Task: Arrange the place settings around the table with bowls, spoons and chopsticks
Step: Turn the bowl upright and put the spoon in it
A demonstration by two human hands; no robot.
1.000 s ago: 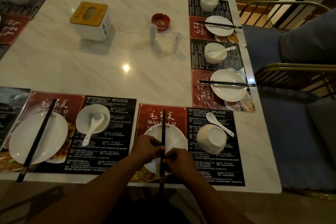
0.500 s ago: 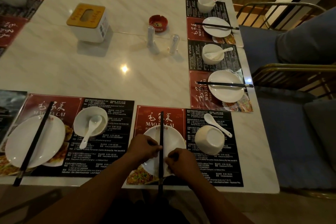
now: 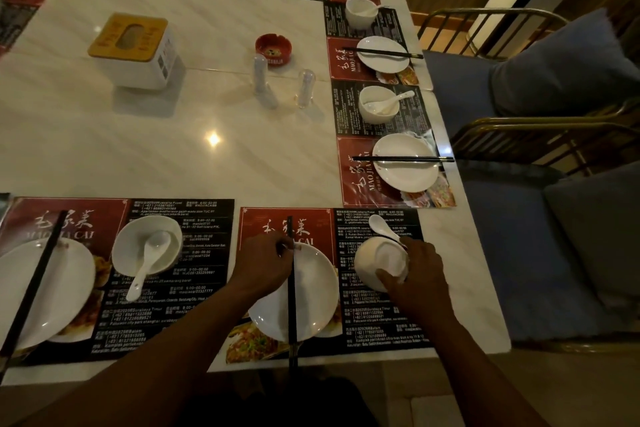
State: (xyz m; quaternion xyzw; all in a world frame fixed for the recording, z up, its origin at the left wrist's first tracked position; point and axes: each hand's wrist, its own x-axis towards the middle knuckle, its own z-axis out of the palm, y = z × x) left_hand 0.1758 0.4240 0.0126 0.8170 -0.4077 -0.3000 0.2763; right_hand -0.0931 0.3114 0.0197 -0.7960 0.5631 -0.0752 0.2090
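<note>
In front of me a white plate (image 3: pixel 313 291) lies on a red and black placemat (image 3: pixel 377 333), with black chopsticks (image 3: pixel 292 308) laid lengthwise across it. My left hand (image 3: pixel 265 269) rests on the plate's left rim, fingertips pinching the chopsticks near their far end. To the right, a white bowl (image 3: pixel 381 262) stands upside down on the mat, and my right hand (image 3: pixel 415 276) grips its near right side. A white spoon (image 3: pixel 382 227) lies just beyond the bowl.
A set place lies to the left: plate with chopsticks (image 3: pixel 33 282) and bowl with spoon (image 3: pixel 147 248). More settings (image 3: pixel 405 166) run along the right and far edges. A tissue box (image 3: pixel 136 50), red ashtray (image 3: pixel 273 48) and two shakers (image 3: pixel 304 88) stand mid-table. Blue chairs (image 3: pixel 554 253) line the right side.
My right hand left the chopsticks and moved right onto the upturned bowl. My left hand slid up toward the far end of the chopsticks.
</note>
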